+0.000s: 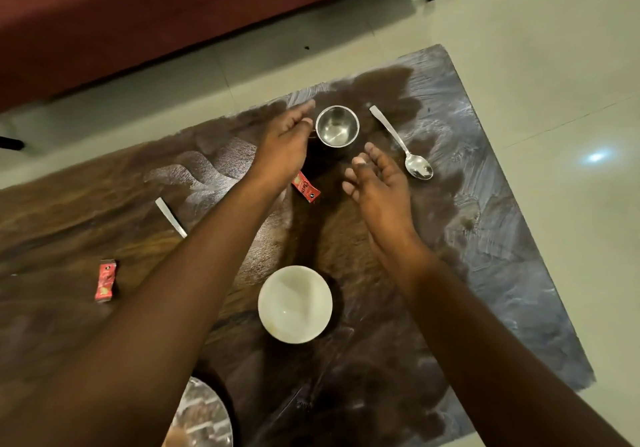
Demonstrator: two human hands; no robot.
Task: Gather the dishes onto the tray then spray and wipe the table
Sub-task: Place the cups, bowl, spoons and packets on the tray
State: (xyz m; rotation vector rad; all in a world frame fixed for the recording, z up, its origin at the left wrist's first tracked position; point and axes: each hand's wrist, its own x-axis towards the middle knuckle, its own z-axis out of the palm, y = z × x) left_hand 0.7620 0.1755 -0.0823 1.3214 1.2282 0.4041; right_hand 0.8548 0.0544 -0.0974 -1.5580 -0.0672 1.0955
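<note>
A small steel cup (337, 126) stands upright near the far edge of the dark wooden table (485, 273). My left hand (284, 145) is open just left of the cup, its fingers close to the rim. My right hand (377, 183) hovers open in front of and to the right of the cup, holding nothing. A steel spoon (401, 143) lies to the right of the cup. Closer to me sits a white bowl (295, 304). Part of a second utensil handle (170, 217) shows beside my left forearm.
Two red sachets lie on the table, one (305, 188) under my left wrist and one (105, 280) at the left. A steel plate (204, 415) peeks in at the bottom edge. A maroon sofa (138, 13) stands beyond the table on pale floor tiles.
</note>
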